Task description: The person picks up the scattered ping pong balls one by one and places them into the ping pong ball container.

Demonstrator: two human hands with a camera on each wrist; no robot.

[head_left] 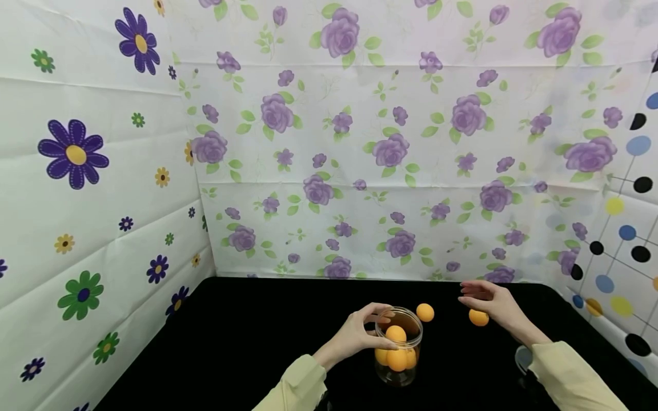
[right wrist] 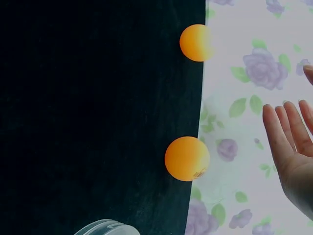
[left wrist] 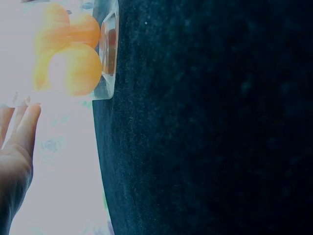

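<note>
My left hand [head_left: 360,332] grips the rim of a clear plastic jar [head_left: 398,377], thumb on the near side and fingers on the far side. Several orange ping-pong balls [head_left: 397,359] lie inside the jar; the left wrist view shows some of them [left wrist: 76,68] through its wall. Just beyond the jar, to its right, one loose ping-pong ball [head_left: 425,312] rests on the black tabletop. Another ball [head_left: 478,317] lies farther right, partly covered by my right hand [head_left: 494,301]. That hand hovers with its fingers extended, holding nothing; the right wrist view shows it apart from both balls.
A round clear lid [head_left: 524,359] lies on the black table [head_left: 267,331] by my right forearm, partly hidden by the sleeve. Behind the table hangs a sheet with purple roses [head_left: 319,142]. Patterned sheets also stand at the left and right sides.
</note>
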